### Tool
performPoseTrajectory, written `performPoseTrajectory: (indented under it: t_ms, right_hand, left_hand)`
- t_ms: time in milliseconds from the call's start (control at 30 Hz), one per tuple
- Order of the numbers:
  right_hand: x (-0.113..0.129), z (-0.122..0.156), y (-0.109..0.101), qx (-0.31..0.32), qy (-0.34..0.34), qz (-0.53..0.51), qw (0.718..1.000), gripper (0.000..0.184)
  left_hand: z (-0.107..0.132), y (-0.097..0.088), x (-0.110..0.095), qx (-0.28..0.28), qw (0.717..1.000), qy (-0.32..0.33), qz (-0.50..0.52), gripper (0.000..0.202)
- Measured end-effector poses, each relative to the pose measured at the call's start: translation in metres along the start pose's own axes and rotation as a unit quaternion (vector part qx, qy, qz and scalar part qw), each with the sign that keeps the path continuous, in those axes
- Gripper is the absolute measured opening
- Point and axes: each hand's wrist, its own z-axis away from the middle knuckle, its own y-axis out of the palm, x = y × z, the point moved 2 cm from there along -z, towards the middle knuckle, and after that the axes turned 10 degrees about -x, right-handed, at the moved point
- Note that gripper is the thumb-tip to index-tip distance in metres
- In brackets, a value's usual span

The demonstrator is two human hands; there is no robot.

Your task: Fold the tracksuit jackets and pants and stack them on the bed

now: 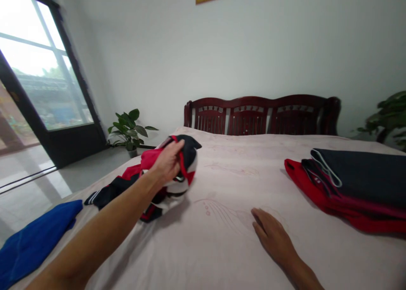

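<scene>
My left hand (169,163) is closed on a bunched red, navy and white jacket (187,154), gripping it near a red-trimmed edge. Part of the jacket is lifted, while a navy sleeve with white stripes at the cuff (95,197) trails to the left on the bed. The fingertips of that hand are partly hidden by the cloth. Over the pale pink bedsheet (222,247), my right hand (271,233) is held low with its fingers stretched out and nothing in them. Whether it touches the sheet I cannot tell.
At the right lies a stack of folded red and dark clothes (364,184). A blue garment (41,235) lies at the left edge of the bed. Behind stands a dark red wooden bench back (247,116). A potted plant (128,129) stands near the glass door (44,70).
</scene>
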Motion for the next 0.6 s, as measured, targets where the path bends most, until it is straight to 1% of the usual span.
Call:
performPoseTrajectory:
  t_ms: [33, 67, 100, 133, 167, 200, 233, 300, 333, 367, 400, 433, 467, 500, 567, 600]
  right_hand:
    - [-0.001, 0.000, -0.002, -0.005, 0.016, -0.010, 1.000, 0.048]
    - [-0.001, 0.000, -0.004, -0.009, 0.033, -0.023, 0.999, 0.049]
    - [-0.001, 0.000, -0.007, -0.010, 0.047, -0.040, 0.998, 0.050]
    - [0.000, -0.001, -0.010, -0.007, 0.058, -0.061, 0.996, 0.051]
    - [0.002, -0.002, -0.013, -0.001, 0.064, -0.083, 0.994, 0.051]
    - [0.004, -0.003, -0.016, 0.008, 0.068, -0.105, 0.992, 0.052]
    - [0.005, -0.004, -0.019, 0.017, 0.073, -0.122, 0.990, 0.051]
    - [0.008, -0.005, -0.023, 0.028, 0.088, -0.138, 0.986, 0.051]
    - [0.008, -0.005, -0.025, 0.029, 0.095, -0.139, 0.985, 0.051]
    - [0.009, -0.005, -0.026, 0.030, 0.099, -0.140, 0.985, 0.051]
    - [0.010, -0.005, -0.026, 0.029, 0.101, -0.138, 0.985, 0.051]
    - [0.011, -0.005, -0.026, 0.027, 0.102, -0.134, 0.985, 0.051]
    - [0.012, -0.004, -0.027, 0.023, 0.104, -0.127, 0.986, 0.050]
    - [0.014, -0.004, -0.027, 0.018, 0.108, -0.119, 0.987, 0.050]
    - [0.015, -0.003, -0.028, 0.003, 0.125, -0.109, 0.986, 0.050]
    - [0.016, -0.003, -0.029, -0.002, 0.137, -0.114, 0.984, 0.050]
  left_hand:
    - [0.018, 0.019, 0.011, 0.097, 0.994, -0.050, -0.002, 0.029]
    - [0.036, 0.034, 0.023, 0.193, 0.973, -0.118, -0.036, 0.031]
    - [0.053, 0.043, 0.035, 0.273, 0.941, -0.180, -0.090, 0.033]
    - [0.067, 0.046, 0.046, 0.326, 0.910, -0.214, -0.142, 0.032]
    - [0.077, 0.044, 0.057, 0.358, 0.883, -0.235, -0.193, 0.031]
    - [0.082, 0.039, 0.066, 0.365, 0.869, -0.239, -0.233, 0.031]
    - [0.083, 0.031, 0.073, 0.352, 0.869, -0.227, -0.263, 0.031]
    - [0.073, 0.008, 0.083, 0.293, 0.888, -0.171, -0.311, 0.034]
    - [0.065, -0.005, 0.084, 0.257, 0.894, -0.125, -0.344, 0.036]
    - [0.055, -0.018, 0.084, 0.224, 0.892, -0.066, -0.387, 0.038]
    - [0.046, -0.032, 0.082, 0.199, 0.875, -0.004, -0.442, 0.040]
    - [0.037, -0.045, 0.080, 0.183, 0.840, 0.048, -0.509, 0.044]
    - [0.030, -0.058, 0.079, 0.177, 0.794, 0.080, -0.575, 0.051]
    - [0.023, -0.071, 0.079, 0.174, 0.747, 0.089, -0.636, 0.062]
    - [0.015, -0.095, 0.083, 0.167, 0.664, 0.063, -0.727, 0.082]
    - [0.013, -0.106, 0.087, 0.163, 0.631, 0.045, -0.757, 0.089]
